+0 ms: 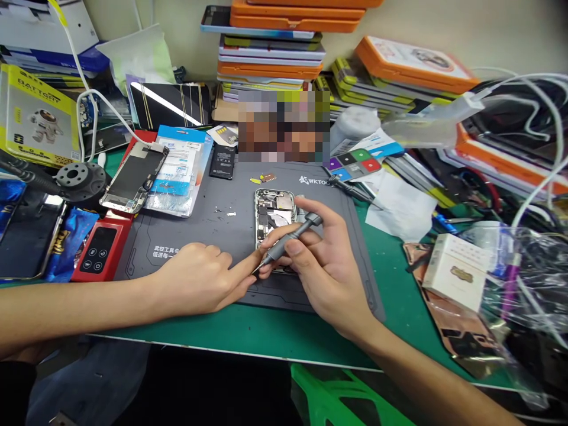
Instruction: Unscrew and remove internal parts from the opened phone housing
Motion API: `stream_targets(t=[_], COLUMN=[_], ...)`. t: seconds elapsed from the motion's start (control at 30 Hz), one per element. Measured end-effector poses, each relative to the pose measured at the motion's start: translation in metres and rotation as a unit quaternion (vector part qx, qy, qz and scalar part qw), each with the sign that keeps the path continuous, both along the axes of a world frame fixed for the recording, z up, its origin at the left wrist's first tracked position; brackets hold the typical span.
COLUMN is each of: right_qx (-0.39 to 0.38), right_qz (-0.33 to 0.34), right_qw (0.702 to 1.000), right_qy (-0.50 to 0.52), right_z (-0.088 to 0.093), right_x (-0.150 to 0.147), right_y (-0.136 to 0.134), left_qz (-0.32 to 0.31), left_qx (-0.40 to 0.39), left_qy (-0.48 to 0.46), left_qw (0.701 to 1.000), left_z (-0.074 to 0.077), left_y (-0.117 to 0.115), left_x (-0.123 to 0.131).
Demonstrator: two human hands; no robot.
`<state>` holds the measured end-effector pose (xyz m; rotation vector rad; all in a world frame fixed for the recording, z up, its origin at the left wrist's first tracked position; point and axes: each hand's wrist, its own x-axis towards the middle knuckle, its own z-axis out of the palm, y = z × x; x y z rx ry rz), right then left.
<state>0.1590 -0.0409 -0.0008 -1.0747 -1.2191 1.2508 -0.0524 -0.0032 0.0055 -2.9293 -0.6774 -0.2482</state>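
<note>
My right hand (332, 266) is closed around a grey precision screwdriver (278, 247), slanted with its thin tip down to the left. My left hand (199, 278) meets that tip, its index finger and thumb close together there and the other fingers curled. Whatever may be between those fingertips is too small to make out. Behind and partly under the hands, an opened phone (277, 201) lies on the grey work mat (213, 236), its inner parts bare. The lower part of the phone is hidden by my fingers.
Left of the mat's middle lie a removed phone screen (133, 177) and a red device with buttons (102, 247). A black phone battery (222, 161) rests near the back. Tweezers (355, 192), white paper (394, 207) and a white box (457, 269) are on the right. Stacked cases (270, 71) stand behind.
</note>
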Motion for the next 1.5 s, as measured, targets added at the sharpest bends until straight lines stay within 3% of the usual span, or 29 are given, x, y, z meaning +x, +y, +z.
stream_targets(t=[0.23,0.33,0.5,0.57,0.77,1.1,1.27,1.5], right_qx=[0.01,0.078,0.282,0.291,0.292,0.321,0.416,0.404], right_qz=[0.001,-0.053,-0.178,-0.168,-0.091,-0.063,-0.046,-0.019], right_qw=[1.0,0.995,0.918,0.907,0.917,0.907,0.866,0.871], right_qy=[0.019,-0.027,-0.213,-0.255,-0.257,-0.266,-0.273,-0.278], right_z=[0.002,0.003,-0.003,-0.008,-0.015,-0.018,-0.019,-0.02], right_x=[-0.001,0.005,0.016,0.018,0.018,0.02,0.023,0.023], right_y=[-0.002,-0.004,-0.004,-0.002,0.007,0.01,0.018,0.018], left_qz=[-0.003,-0.002,-0.01,-0.01,-0.008,-0.009,-0.009,-0.011], left_qx=[-0.01,-0.009,-0.001,0.003,0.006,0.013,0.016,0.013], left_qy=[-0.008,-0.007,-0.006,0.0,0.009,0.005,0.0,-0.005], left_qw=[1.0,1.0,1.0,1.0,1.0,1.0,1.0,1.0], left_z=[-0.001,-0.002,-0.003,-0.003,-0.002,-0.003,-0.004,-0.004], left_y=[-0.001,-0.001,0.0,0.0,0.0,0.0,0.0,0.001], left_x=[-0.001,-0.001,-0.002,-0.002,-0.001,-0.001,-0.001,-0.001])
